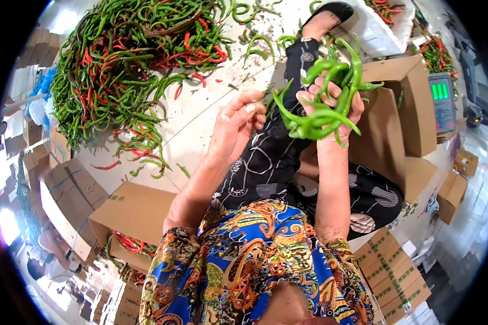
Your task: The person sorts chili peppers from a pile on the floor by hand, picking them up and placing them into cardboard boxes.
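My right hand [333, 105] is raised at the upper right, its fingers wrapped round a bunch of long green peppers [317, 119] that stick out on several sides. Nearer the middle, my left hand [238, 116] is held above my leg with its fingers curled and thumb against them; what it holds, if anything, is too small to make out. A large heap of green and red peppers [130, 70] lies on the floor at the upper left, with loose ones scattered at its edge.
An open cardboard box [382, 124] stands right of my right hand, beside a scale with a green display [443, 100]. A white foam box [374, 27] is at the top right. Another open carton [133, 214] holds red peppers at the lower left. A person [51, 252] is at the far left.
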`<action>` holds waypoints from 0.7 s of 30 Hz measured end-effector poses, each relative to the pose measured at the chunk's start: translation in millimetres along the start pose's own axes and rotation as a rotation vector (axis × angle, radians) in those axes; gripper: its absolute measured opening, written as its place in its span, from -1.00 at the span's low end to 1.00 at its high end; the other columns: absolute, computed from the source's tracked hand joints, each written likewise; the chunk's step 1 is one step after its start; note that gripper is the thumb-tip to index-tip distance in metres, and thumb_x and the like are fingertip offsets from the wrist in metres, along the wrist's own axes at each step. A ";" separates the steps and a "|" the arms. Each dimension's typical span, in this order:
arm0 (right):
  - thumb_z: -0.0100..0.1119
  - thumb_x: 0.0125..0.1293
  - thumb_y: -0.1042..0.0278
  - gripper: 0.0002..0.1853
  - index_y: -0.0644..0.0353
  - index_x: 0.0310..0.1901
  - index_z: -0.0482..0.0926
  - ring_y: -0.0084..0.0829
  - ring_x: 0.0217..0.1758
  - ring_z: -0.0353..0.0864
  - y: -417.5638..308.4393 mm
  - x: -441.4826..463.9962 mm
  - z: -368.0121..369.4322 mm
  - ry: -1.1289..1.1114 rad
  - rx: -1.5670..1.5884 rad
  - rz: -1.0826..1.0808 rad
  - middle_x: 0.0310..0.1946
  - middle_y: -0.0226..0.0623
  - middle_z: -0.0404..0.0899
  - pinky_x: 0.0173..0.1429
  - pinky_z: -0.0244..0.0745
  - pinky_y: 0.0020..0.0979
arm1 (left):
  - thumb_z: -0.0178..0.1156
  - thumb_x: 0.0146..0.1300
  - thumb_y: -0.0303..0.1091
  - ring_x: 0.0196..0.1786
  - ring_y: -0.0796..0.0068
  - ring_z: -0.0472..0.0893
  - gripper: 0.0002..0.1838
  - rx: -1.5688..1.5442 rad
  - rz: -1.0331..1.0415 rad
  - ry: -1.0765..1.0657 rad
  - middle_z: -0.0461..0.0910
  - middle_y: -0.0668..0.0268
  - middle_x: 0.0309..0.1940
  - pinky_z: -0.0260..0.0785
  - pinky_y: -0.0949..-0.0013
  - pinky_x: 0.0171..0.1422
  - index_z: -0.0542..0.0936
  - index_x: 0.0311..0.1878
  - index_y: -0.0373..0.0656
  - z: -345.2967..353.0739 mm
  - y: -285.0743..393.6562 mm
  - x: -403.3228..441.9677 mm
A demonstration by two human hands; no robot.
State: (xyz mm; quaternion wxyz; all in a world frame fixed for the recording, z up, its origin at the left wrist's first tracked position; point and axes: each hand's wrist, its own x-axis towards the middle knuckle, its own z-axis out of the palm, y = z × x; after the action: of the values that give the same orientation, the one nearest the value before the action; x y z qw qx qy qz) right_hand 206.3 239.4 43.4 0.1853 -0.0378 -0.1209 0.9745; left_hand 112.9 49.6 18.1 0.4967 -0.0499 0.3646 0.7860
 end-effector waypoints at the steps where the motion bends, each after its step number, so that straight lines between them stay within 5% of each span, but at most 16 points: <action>1: 0.29 0.16 0.08 -0.52 0.17 0.02 0.40 -0.72 -0.41 0.36 -1.8 -5.1 12.5 0.037 0.076 -0.021 -0.44 -0.66 0.37 -0.07 0.20 -0.45 | 0.16 0.29 -0.36 -0.24 0.53 0.52 -0.65 -0.025 -0.010 -0.012 0.56 0.31 -0.24 0.38 0.47 -0.14 0.47 0.12 -0.24 6.0 -3.2 -3.3; 5: 0.31 0.14 0.19 -0.54 0.13 0.05 0.45 -0.72 -0.44 0.33 -9.6 -10.7 14.8 -0.118 0.238 -0.033 -0.43 -0.62 0.38 -0.07 0.19 -0.42 | 0.12 0.32 -0.39 -0.25 0.55 0.53 -0.69 0.076 0.082 -0.039 0.58 0.29 -0.23 0.38 0.50 -0.14 0.48 0.10 -0.26 31.0 -2.3 -3.1; 13: 0.29 0.19 0.16 -0.55 0.14 0.06 0.45 -0.77 -0.41 0.35 -13.0 -34.5 26.3 0.051 0.264 -0.099 -0.40 -0.60 0.39 -0.17 0.32 -0.56 | 0.17 0.31 -0.40 -0.16 0.61 0.58 -0.77 0.585 0.240 -0.260 0.64 0.31 -0.23 0.43 0.48 -0.03 0.59 -0.02 -0.27 106.1 19.0 10.7; 16: 0.28 0.19 0.12 -0.53 0.18 0.05 0.44 -0.77 -0.42 0.37 -15.9 -36.8 21.0 -0.012 0.258 -0.151 -0.41 -0.59 0.39 -0.14 0.32 -0.52 | 0.14 0.34 -0.34 -0.25 0.58 0.58 -0.74 0.182 0.064 -0.359 0.63 0.28 -0.27 0.41 0.57 -0.15 0.57 -0.01 -0.31 104.9 11.4 16.5; 21: 0.34 0.16 0.12 -0.54 0.18 -0.02 0.43 -0.73 -0.46 0.39 -24.9 -43.2 28.3 -0.102 0.382 -0.157 -0.46 -0.60 0.42 -0.09 0.25 -0.45 | 0.11 0.35 -0.38 -0.30 0.60 0.53 -0.78 0.083 0.012 -0.228 0.60 0.33 -0.30 0.37 0.54 -0.17 0.55 -0.01 -0.27 88.9 -9.6 15.7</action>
State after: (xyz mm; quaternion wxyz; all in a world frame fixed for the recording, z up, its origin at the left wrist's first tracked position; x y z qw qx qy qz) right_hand 251.9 239.6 78.3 0.2582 0.0568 0.0541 0.9629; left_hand 138.1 119.0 71.0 0.5318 0.0625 0.3386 0.7737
